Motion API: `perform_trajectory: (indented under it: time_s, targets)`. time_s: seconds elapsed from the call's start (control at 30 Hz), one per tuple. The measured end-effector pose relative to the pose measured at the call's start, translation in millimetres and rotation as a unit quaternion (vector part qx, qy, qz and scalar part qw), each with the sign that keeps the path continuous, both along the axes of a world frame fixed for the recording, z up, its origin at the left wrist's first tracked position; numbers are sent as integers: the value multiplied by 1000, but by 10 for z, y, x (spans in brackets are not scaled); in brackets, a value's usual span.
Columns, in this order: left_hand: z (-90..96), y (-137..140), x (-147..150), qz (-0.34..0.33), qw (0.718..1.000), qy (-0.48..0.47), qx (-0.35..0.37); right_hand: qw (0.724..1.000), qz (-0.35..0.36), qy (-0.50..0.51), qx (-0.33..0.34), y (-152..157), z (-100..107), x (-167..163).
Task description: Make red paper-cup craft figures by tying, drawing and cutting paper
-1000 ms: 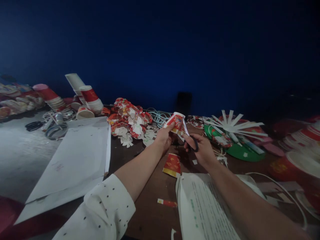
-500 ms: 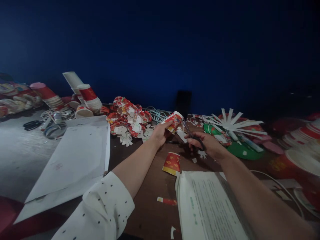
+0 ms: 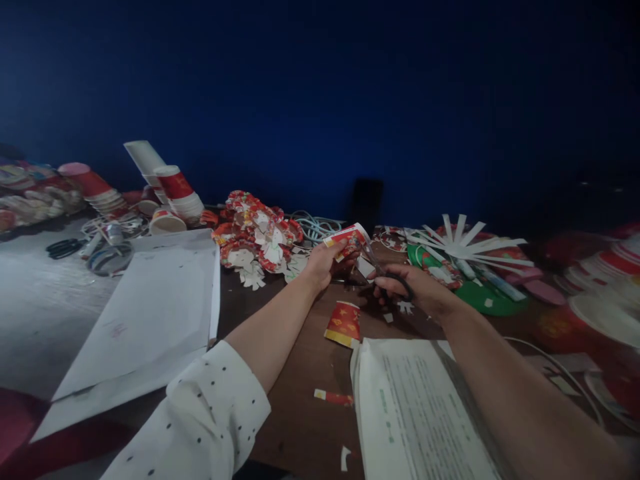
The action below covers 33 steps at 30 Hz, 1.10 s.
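Pinched in my left hand (image 3: pixel 320 267) is a red and white piece of paper cup (image 3: pixel 350 239), raised over the brown table. My right hand (image 3: pixel 407 288) has its fingers in the handles of a pair of dark scissors (image 3: pixel 399 283). The blades point up and to the left, close against the right edge of the cup piece; whether paper lies between them I cannot tell. Below the hands lies another cut cup piece (image 3: pixel 344 323), red with a yellow band. A thin red strip (image 3: pixel 334 398) and small white scraps (image 3: pixel 389 318) are scattered near it.
An open book (image 3: pixel 410 407) lies at the front, and a white board (image 3: pixel 150 300) at left. Red and white cut-outs (image 3: pixel 263 233) are heaped behind my left hand. Stacked paper cups (image 3: pixel 180 193) stand far left. A white strip fan (image 3: pixel 463 250) rests at right.
The cup piece has tipped slightly lower in my left hand. The scissors have turned a little, their handles shifting slightly right. The scene otherwise looks the same.
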<state>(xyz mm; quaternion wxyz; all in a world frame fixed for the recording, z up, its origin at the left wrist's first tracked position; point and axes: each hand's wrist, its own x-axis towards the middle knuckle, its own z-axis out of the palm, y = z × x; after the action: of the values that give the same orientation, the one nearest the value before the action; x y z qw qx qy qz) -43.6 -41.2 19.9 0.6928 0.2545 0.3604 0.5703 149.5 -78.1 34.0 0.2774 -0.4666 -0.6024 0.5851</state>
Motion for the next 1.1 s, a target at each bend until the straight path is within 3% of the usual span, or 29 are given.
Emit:
perform_trajectory:
  time_s: [0.13,0.4,0.73,1.1]
  targets:
    - [6,-4,5,9,1000,15,6,1000,-14,19,-16,4,-14,7]
    - [-19,10,6,29,998,32,40,999,-27,6,17,24,-10,38]
    - [20,-23,-25,-75,997,-3,28,994,-100,47,21,40,-27,3]
    - [17,-6,-30,-54,998,3,15,991,-121,45,22,24,31,-36]
